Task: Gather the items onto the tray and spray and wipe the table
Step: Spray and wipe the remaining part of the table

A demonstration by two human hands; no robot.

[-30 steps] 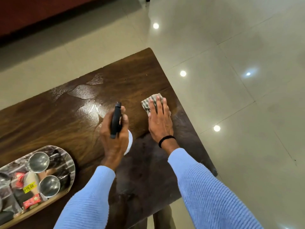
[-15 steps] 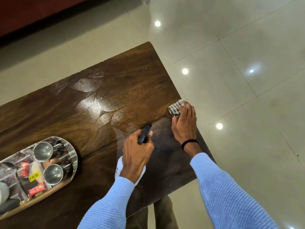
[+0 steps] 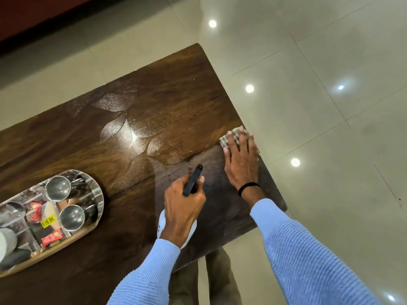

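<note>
Your right hand (image 3: 241,164), fingers flat, has slid the checked cloth (image 3: 234,134) to the table (image 3: 176,102) edge. Your left hand (image 3: 182,208) keeps its grip curled round the spray bottle (image 3: 193,182), whose body is mostly hidden beneath that grip.

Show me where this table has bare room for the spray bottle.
Widest bare patch: the far half of the table, from above the tray across to the far right corner. Also bare: the near strip between tray and left hand. Crowded: inside the tray, and the right edge where the right hand presses the cloth.
</note>
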